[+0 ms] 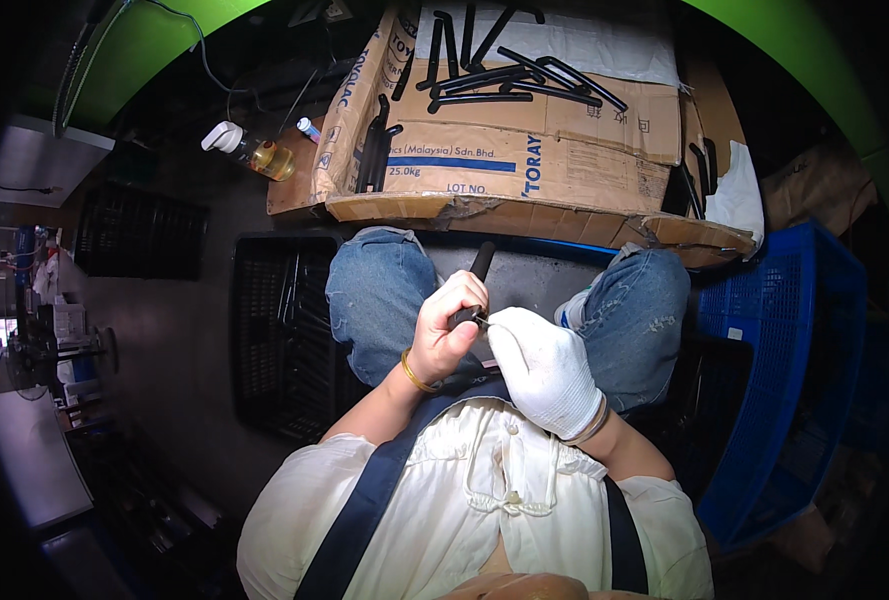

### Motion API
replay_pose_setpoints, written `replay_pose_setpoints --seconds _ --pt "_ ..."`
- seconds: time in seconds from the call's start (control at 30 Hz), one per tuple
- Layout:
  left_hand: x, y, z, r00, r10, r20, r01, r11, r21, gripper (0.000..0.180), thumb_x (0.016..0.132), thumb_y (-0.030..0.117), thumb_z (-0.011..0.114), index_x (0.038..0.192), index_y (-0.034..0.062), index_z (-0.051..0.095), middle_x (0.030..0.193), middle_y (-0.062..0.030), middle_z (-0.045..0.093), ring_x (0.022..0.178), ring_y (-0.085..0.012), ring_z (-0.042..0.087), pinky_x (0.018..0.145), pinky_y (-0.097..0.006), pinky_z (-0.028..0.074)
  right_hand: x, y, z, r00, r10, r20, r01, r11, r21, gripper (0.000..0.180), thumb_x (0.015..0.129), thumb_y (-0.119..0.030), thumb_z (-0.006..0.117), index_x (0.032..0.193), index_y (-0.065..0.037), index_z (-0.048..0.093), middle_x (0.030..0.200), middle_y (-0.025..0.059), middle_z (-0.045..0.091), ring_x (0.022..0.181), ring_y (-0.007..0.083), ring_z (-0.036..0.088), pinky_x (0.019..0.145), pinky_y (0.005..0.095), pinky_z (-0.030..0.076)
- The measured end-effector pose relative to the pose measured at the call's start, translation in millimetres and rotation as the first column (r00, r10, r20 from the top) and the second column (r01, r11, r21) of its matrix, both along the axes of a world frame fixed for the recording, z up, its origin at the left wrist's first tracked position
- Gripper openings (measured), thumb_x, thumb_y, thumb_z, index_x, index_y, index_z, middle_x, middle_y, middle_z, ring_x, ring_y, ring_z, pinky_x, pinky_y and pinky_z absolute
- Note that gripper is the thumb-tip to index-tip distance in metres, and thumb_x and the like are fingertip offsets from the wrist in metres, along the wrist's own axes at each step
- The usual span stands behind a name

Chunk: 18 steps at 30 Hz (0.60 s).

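Note:
My bare left hand [447, 325] is closed around a black bent handle [483, 260], whose far part sticks up beyond my fingers. Its near end [467, 317] points toward my right hand. In a white knitted glove, my right hand [544, 365] is pinched on a thin tool, of which only a short, slim tip shows at that end of the handle; the rest is hidden by the glove. Both hands meet above my lap, between my knees. Several similar black handles [509, 82] lie loosely piled in the cardboard box [464, 208] ahead.
A black crate [254, 395] with dark parts stands left of my legs. To the right is a blue plastic crate [779, 400]. A pump bottle of yellowish liquid [272, 161] stands left of the box, near a small white-and-blue tube [308, 129]. Another dark crate [139, 235] sits farther left.

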<state>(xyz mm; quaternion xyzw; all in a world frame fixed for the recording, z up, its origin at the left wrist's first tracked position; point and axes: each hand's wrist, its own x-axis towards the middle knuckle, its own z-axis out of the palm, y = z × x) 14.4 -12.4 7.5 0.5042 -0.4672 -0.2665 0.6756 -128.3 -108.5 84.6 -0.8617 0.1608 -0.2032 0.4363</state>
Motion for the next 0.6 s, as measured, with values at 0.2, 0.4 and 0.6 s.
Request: replay_pose_setpoints --seconds 0.2,0.4,0.6 --pt "1.5 -1.0 1.7 0.998 0.013 0.054 -0.013 1.0 -0.007 0.036 0.091 0.036 0.059 0.078 0.0034 0.05 0.079 -0.0078 0.051 0.076 -0.0223 0.05 0.073 -0.032 0.041 1.9 0.9 1.1 1.0 -0.01 -0.028 0.011 0.999 0.036 0.01 0.091 -0.014 0.056 0.094 -0.007 0.062 0.081 0.0124 0.062 0.068 0.0324 0.064 0.058 0.0392 0.052" --pt "3.1 0.7 0.0 0.997 0.014 0.077 -0.014 1.0 -0.001 0.035 0.09 0.035 0.059 0.079 0.0033 0.05 0.079 -0.0081 0.052 0.076 -0.0226 0.051 0.074 -0.032 0.041 1.2 0.0 2.7 0.999 0.01 -0.038 -0.008 0.999 0.042 0.009 0.092 -0.014 0.056 0.093 -0.008 0.062 0.08 0.0126 0.061 0.068 0.0328 0.064 0.058 0.0395 0.052" --pt "4.0 0.9 0.3 0.995 0.0 0.102 -0.002 1.0 0.016 0.035 0.091 0.036 0.06 0.079 0.0031 0.051 0.079 -0.0085 0.053 0.077 -0.0237 0.052 0.076 -0.033 0.041 0.6 -1.9 0.3 0.999 0.033 -0.034 -0.034 0.999 -0.011 0.009 0.093 -0.014 0.055 0.093 -0.008 0.061 0.08 0.013 0.061 0.068 0.0331 0.064 0.058 0.0403 0.051"
